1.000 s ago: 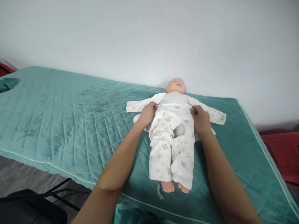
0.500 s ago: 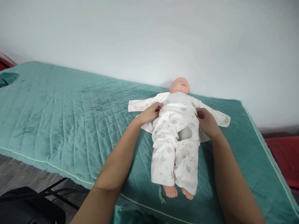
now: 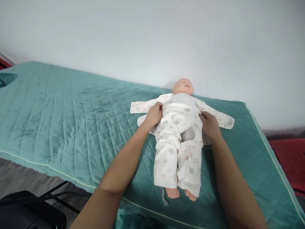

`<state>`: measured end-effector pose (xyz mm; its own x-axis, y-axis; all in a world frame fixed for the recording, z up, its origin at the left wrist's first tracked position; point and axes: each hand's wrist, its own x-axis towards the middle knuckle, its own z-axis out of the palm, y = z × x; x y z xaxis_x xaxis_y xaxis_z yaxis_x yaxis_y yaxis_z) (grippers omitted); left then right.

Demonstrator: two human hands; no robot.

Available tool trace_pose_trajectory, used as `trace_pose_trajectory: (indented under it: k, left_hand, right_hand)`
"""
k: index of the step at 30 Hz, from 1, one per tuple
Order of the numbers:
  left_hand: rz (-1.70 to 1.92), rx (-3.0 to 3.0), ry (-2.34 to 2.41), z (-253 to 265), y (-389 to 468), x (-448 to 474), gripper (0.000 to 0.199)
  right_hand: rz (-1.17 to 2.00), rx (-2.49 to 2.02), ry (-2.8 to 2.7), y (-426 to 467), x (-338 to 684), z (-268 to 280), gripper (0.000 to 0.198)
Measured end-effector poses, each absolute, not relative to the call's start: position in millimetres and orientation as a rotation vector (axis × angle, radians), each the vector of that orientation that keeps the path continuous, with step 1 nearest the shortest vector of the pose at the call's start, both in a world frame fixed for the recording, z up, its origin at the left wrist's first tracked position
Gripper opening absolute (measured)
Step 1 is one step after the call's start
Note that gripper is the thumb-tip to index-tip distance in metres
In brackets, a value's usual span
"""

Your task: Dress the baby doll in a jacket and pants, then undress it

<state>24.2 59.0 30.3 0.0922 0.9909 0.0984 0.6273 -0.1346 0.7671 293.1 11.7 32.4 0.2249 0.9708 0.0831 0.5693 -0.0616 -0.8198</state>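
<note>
Now both my hands grip the waistband of the doll's printed trousers (image 3: 177, 149).
My left hand (image 3: 153, 115) at nine o'clock and right hand (image 3: 209, 124) at three o'clock have fingers clamped on the cloth at the doll (image 3: 182, 86)'s waist, on the green quilted bed (image 3: 71, 117). I judge the pulling-up step nearly done; next calls for an even tug and smoothing.

Single head camera, angled forward-down, near bed (image 3: 59, 105), facing wall (image 3: 152, 38).

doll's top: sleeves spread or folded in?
Spread. Both sleeves of the white top lie flat and outstretched on the green quilted cover, either side of the doll.
</note>
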Motion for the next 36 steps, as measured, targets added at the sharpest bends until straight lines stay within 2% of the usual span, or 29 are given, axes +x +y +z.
trace_pose_trajectory:
  k: [3,7,14,18,22,27,31,36]
  left_hand:
    - [0.795,1.933,1.616,29.7,60.6,28.0,0.029]
    - [0.742,1.972,1.648,27.5,63.7,28.4,0.033]
    - [0.698,1.975,1.553,34.6,61.0,25.1,0.036]
    - [0.661,1.980,1.419,39.7,58.3,20.7,0.041]
    - [0.631,1.954,1.339,43.7,56.5,15.7,0.041]
    - [0.686,1.892,1.272,39.5,55.6,14.2,0.042]
    - [0.750,1.904,1.336,31.6,56.7,16.7,0.033]
    - [0.706,1.981,1.307,29.6,58.7,14.7,0.033]
  right_hand:
    - [0.551,-1.784,-1.399,14.9,289.8,30.9,0.032]
    - [0.521,-1.771,-1.365,15.5,288.4,28.8,0.034]
    - [0.942,-1.590,-1.332,8.8,299.1,32.2,0.040]
    - [0.990,-1.548,-1.387,8.4,301.6,31.8,0.033]
    - [1.024,-1.511,-1.386,8.9,302.8,29.8,0.028]
    - [1.098,-1.481,-1.340,6.4,300.4,34.2,0.033]
    - [1.003,-1.519,-1.324,6.0,295.9,33.5,0.033]
    - [0.981,-1.499,-1.463,6.9,294.0,32.5,0.029]
